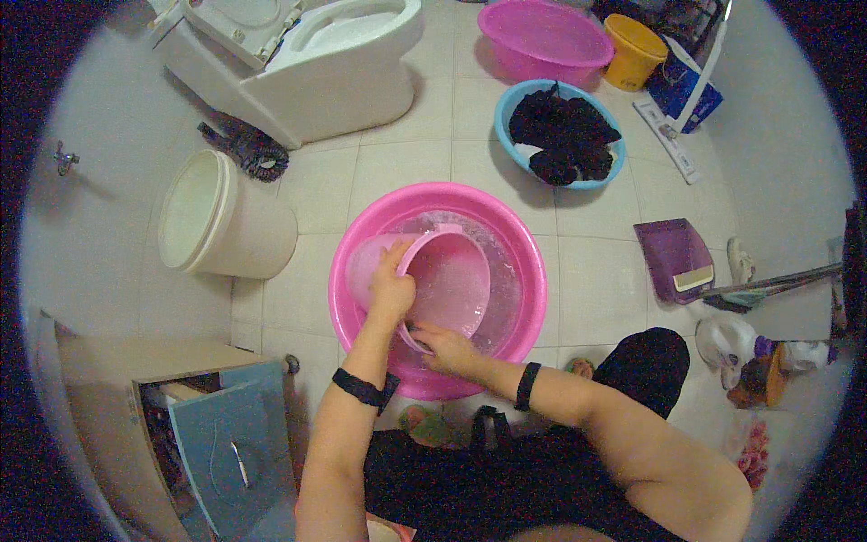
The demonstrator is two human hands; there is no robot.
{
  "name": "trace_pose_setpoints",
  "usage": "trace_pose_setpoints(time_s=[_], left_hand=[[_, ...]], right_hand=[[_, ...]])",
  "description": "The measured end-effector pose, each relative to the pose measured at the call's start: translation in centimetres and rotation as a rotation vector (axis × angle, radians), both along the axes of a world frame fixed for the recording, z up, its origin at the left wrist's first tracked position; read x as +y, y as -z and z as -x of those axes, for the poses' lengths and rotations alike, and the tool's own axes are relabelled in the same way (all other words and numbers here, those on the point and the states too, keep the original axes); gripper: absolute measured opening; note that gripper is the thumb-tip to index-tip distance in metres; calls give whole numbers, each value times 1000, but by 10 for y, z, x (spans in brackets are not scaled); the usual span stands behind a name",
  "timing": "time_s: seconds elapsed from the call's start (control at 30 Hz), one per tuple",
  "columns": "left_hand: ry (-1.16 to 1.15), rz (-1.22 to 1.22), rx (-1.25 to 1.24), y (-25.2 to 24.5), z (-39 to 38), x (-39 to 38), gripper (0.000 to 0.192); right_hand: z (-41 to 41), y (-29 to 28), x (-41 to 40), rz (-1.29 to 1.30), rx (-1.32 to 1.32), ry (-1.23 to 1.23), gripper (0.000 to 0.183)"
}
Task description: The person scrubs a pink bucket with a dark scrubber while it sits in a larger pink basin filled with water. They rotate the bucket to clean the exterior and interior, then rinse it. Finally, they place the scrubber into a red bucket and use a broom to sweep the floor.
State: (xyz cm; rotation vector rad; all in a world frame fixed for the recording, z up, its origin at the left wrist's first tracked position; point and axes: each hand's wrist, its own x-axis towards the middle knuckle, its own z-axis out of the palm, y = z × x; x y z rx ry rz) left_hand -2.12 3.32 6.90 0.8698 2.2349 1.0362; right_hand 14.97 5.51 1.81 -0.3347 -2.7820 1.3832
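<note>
A pink plastic bucket [450,284] lies tilted in a larger pink plastic basin [535,271], its mouth facing up and to the right. Soapy water [504,278] surrounds it in the basin. My left hand [393,288] grips the bucket's rim and wall on the left side. At the near edge of the rim, my right hand [443,347] has its fingers on the bucket's lip; a small dark thing at these fingertips is too small to make out. Both forearms wear black bands.
A toilet [332,88] and a white bucket [230,223] stand left. A blue basin [502,132] holds dark clothes [562,135]; behind are a pink basin [545,37] and yellow bucket [633,54]. At right lies a purple dustpan [667,254]. A blue cabinet door [234,447] stands ajar.
</note>
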Motion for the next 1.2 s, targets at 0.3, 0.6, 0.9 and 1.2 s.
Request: trace_pose_setpoints(time_s=[0.3, 0.6, 0.9, 1.2], left_hand=[[60, -90, -40, -28, 22, -18, 63], [-404, -246, 108, 5, -14, -32, 61], [-368, -212, 112, 20, 25, -53, 57], [-571, -165, -113, 19, -24, -32, 64]], right_hand=[[-12, 25, 79, -627, -156, -349, 33], [39, -51, -7, 6, -30, 225, 31], [-9, -36, 101, -961, -163, -542, 25], [7, -27, 47, -328, -117, -31, 34]])
